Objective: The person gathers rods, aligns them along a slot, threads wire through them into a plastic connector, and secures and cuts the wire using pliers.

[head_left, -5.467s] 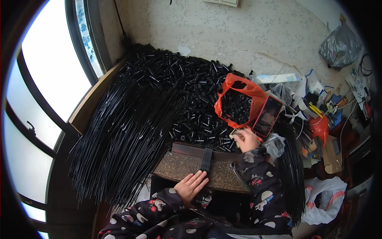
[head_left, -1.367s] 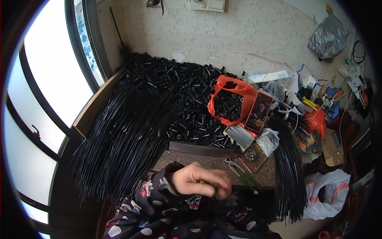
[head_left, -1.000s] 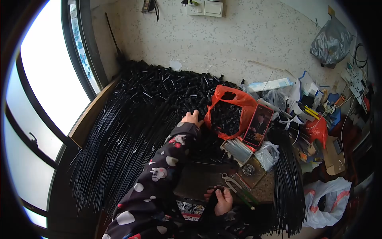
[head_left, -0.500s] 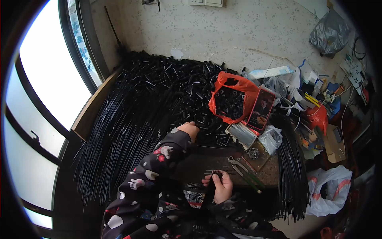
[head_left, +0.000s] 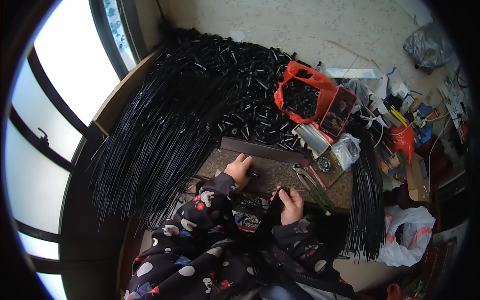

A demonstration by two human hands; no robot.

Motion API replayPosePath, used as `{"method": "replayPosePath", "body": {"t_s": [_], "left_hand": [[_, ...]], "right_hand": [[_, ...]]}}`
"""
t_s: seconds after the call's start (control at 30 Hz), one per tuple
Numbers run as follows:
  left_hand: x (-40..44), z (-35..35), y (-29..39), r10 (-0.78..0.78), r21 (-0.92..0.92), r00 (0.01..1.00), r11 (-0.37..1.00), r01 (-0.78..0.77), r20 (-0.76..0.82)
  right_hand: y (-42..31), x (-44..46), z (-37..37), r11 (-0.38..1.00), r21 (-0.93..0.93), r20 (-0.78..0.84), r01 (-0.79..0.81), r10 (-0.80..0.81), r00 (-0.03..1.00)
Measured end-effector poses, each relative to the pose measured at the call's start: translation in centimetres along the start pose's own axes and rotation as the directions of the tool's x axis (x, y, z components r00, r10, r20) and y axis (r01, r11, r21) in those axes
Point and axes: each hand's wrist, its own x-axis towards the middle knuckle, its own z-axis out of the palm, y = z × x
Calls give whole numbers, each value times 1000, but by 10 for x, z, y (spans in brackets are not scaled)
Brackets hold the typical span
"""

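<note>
My left hand (head_left: 238, 170) is just over the worn bench board (head_left: 272, 172), its fingers curled on a small black tube piece (head_left: 254, 174) that shows at the fingertips. Close to the board's front edge, my right hand (head_left: 291, 206) pinches a bunch of thin black rods (head_left: 283, 189), with the thumb on top. How far the bunch reaches below the hand is lost against the dark clothing. Behind the board spreads a large heap of black tube pieces (head_left: 250, 100), and long black rods (head_left: 160, 135) lie fanned out to the left.
Pincers with green handles (head_left: 315, 190) lie right of my right hand. Beyond are a tray of thin pins (head_left: 312, 140), a red bag of small black parts (head_left: 302, 100), a propped phone (head_left: 339, 112) and a clear plastic bag (head_left: 346, 150). More black rods (head_left: 365, 210) hang at right.
My left hand has come back from the heap to the board, now with a tube piece. My right hand still holds the rods near the front edge. The camera view has shifted.
</note>
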Motion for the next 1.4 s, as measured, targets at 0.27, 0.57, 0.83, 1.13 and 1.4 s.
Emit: {"method": "replayPosePath", "body": {"t_s": [0.27, 0.57, 0.83, 1.13, 1.4], "left_hand": [[-46, -18, 23, -197, -792, 777, -291, 536, 598], [-51, 0, 28, 30, -739, 849, -478, 475, 527], [-49, -15, 36, -62, -798, 850, -384, 464, 524], [-48, -13, 33, -71, -911, 921, -190, 365, 384], [-54, -17, 60, -193, -950, 979, 288, 123, 69]], "right_hand": [[0, -3, 23, 998, 62, 60, 21, -24, 998], [6, -19, 37, 976, -51, -23, 210, -212, 977], [-3, -23, 44, 989, -11, 17, 146, -146, 989], [2, -17, 41, 992, 24, 17, 126, -127, 992], [6, -18, 41, 980, 23, -23, 195, -195, 981]]}}
